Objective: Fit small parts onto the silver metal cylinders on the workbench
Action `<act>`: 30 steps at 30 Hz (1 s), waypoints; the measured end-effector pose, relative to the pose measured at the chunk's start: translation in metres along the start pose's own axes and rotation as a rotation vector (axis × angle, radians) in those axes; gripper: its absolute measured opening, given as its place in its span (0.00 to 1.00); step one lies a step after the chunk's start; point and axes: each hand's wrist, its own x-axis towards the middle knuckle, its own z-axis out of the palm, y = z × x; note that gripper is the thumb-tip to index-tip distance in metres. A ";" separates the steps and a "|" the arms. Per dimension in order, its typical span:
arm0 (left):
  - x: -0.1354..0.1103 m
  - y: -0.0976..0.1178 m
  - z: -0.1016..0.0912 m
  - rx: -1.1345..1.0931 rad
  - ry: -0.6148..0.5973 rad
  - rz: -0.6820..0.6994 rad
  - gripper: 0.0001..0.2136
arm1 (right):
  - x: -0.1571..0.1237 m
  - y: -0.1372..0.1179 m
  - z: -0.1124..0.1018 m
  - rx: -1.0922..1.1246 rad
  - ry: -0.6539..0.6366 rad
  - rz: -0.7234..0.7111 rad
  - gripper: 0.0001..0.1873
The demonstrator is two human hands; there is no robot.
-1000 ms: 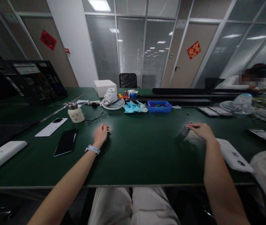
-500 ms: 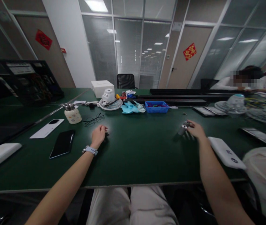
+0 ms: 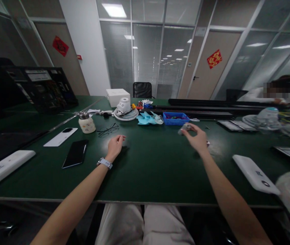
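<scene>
My right hand (image 3: 197, 137) is raised over the table, its thumb and fingers closed on a small grey metal part (image 3: 185, 128) that is slightly blurred. Another small shiny piece (image 3: 208, 143) shows just beside that wrist. Fingers curled together, my left hand (image 3: 116, 145) rests low over the green table (image 3: 147, 170); whatever it may hold is hidden. Black-framed glasses (image 3: 108, 130) lie just beyond the left hand. Farther back are light-blue fan blades (image 3: 148, 118), a white fan housing with its grille (image 3: 124, 110) and a blue tray (image 3: 176, 118) of small parts.
On the left are a patterned jar (image 3: 87, 124), a white phone (image 3: 60, 137), a black phone (image 3: 75, 154) and a white device (image 3: 6, 168). Another white device (image 3: 254, 173) lies right. An open computer case (image 3: 45, 88) stands back left. People sit at the right.
My right hand has swung left and away from me with the metal part, off the spot near the right-hand white device. My left hand stays nearly in place. The view has turned slightly left.
</scene>
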 end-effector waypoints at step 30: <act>-0.017 0.049 0.016 -0.203 -0.063 0.227 0.09 | -0.079 -0.064 0.156 0.281 -0.551 -0.047 0.23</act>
